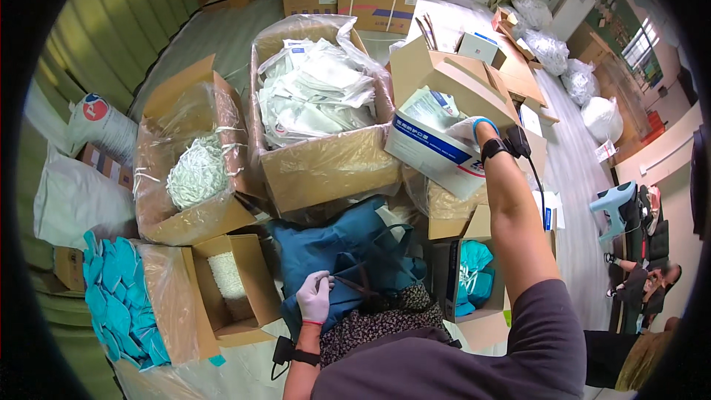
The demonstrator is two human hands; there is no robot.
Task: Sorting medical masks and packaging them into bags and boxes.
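My left hand point(314, 297), in a white glove, pinches the edge of a teal fabric bag point(348, 252) that lies on my lap. My right hand point(468, 130), also gloved, reaches forward and grips a white carton with blue and red stripes point(433, 150), held tilted above an open cardboard box. A black band with a cable sits on each wrist.
A big plastic-lined box of white packets point(318, 92) stands ahead. To its left, a lined box of white strips point(196, 174), a smaller box point(233, 281) and a stack of blue sheets point(118, 300). A box with teal bags point(474, 274) is at right. A person sits at far right point(644, 278).
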